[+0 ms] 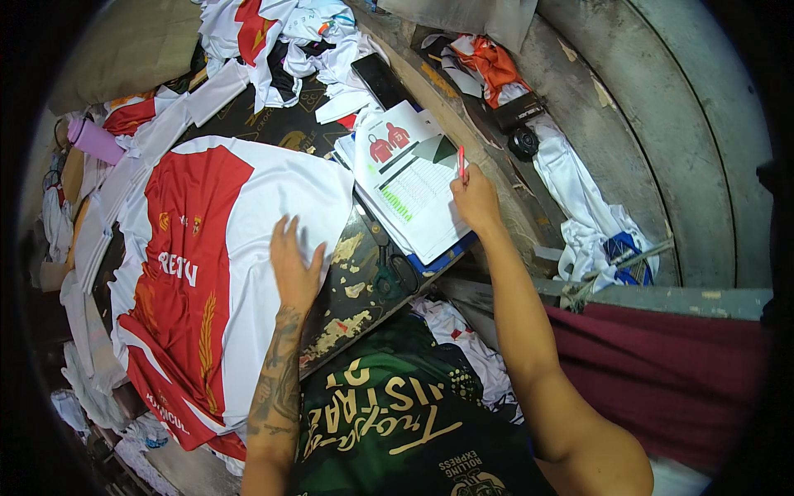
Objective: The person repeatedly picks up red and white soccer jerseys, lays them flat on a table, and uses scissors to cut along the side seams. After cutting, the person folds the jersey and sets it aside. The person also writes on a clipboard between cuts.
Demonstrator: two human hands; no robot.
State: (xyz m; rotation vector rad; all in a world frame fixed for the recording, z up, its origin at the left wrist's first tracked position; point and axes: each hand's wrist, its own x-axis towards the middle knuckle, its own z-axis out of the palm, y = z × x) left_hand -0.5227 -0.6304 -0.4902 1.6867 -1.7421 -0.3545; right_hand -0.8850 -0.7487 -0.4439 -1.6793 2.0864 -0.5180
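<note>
My left hand (296, 263) lies on a red and white jersey (198, 240), its fingers spread over the white part near the right edge. The jersey is spread on the dark worn table (357, 289). My right hand (476, 198) grips a red pen (461, 162), upright over the right edge of some papers. The top sheet (430, 211) bears a printed table with green marked rows and, above it, pictures of red jerseys. The stack of papers rests on a blue clipboard (468, 241). Between jersey and papers lie scissors (394, 277) with dark green handles.
A black phone-like slab (380, 81) lies beyond the papers. White and red garments (265, 37) are heaped at the back. Folded white cloths (136, 178) and a pink tumbler (95, 140) line the left side. At the right are white cloth (583, 211) and a maroon cloth (662, 372).
</note>
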